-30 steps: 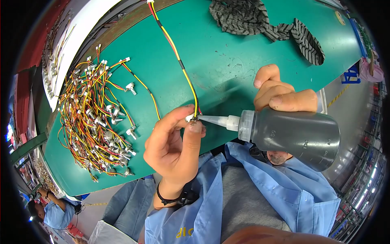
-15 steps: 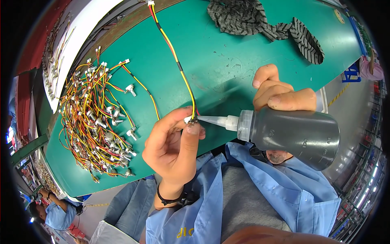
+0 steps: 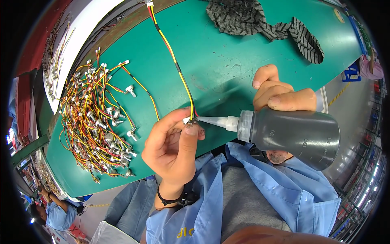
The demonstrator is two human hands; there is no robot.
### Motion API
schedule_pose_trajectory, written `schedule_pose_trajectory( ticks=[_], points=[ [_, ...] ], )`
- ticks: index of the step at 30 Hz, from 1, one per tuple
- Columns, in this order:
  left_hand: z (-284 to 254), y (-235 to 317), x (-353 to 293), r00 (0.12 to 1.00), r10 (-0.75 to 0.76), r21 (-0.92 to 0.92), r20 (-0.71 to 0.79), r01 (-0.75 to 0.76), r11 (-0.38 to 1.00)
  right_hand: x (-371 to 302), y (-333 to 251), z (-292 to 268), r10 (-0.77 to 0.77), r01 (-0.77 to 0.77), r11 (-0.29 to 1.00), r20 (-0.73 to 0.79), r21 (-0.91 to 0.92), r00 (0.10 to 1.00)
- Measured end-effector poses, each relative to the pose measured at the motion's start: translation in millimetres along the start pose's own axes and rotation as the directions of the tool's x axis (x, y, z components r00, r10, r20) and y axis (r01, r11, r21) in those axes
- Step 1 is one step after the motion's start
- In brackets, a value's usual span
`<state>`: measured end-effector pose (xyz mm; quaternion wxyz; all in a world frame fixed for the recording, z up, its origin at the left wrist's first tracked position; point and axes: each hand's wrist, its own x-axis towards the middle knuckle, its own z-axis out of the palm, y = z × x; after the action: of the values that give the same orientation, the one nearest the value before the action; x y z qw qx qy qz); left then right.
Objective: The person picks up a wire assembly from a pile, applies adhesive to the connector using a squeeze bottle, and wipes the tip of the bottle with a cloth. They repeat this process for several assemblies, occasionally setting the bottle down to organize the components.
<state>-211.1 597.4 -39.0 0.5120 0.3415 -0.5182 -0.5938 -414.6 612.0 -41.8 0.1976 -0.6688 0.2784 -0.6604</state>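
Note:
Between the thumb and fingers of my left hand point(image 3: 172, 148) is a small wired potentiometer point(image 3: 187, 120), mostly hidden by the fingertips. Its yellow, red and black wire lead point(image 3: 177, 67) rises away from me to a white connector point(image 3: 150, 4). My right hand point(image 3: 284, 91) grips a squeeze bottle point(image 3: 294, 136) of dark grey liquid, tilted nearly level with its nozzle to the left. The clear tapered nozzle tip point(image 3: 203, 119) meets the held part beside the wires. A heap of similar wired potentiometers point(image 3: 97, 126) lies left of my left hand.
The green tabletop point(image 3: 219, 77) carries a crumpled grey-and-black striped cloth point(image 3: 239, 18) at its far side. A white sheet point(image 3: 77, 36) with more wired parts lies at the far left. Another person point(image 3: 59, 213) in blue is at the lower left.
The left hand has tipped the held part slightly, and its wire lead has swung a little left. The right hand and the bottle have stayed in place.

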Motion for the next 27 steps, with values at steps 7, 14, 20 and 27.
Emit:
schedule_pose_trajectory(
  ticks=[7, 14, 20, 27],
  points=[
    [0, -1, 1, 1.0, 0.009, -0.021, 0.018, -0.008, 1.0, -3, -1, 5, 0.012, -0.013, 1.0, -0.077, -0.015, 0.997],
    [-2, 0, -1, 1.0, 0.0, -0.04, 0.017, 0.001, 0.999, -1, 1, -5, 0.003, -0.003, 1.0, 0.045, 0.001, 0.999],
    [-5, -2, 1, 0.995, -0.049, -0.142, 0.086, 0.061, 0.988, -6, -2, -5, 0.031, -0.031, 0.998, 0.001, -0.061, 1.0],
    [-12, -4, 3, 0.979, -0.17, -0.388, 0.115, 0.202, 0.899, -2, 0, 11, 0.2, -0.31, 0.939, -0.49, -0.152, 0.848]
  ],
)
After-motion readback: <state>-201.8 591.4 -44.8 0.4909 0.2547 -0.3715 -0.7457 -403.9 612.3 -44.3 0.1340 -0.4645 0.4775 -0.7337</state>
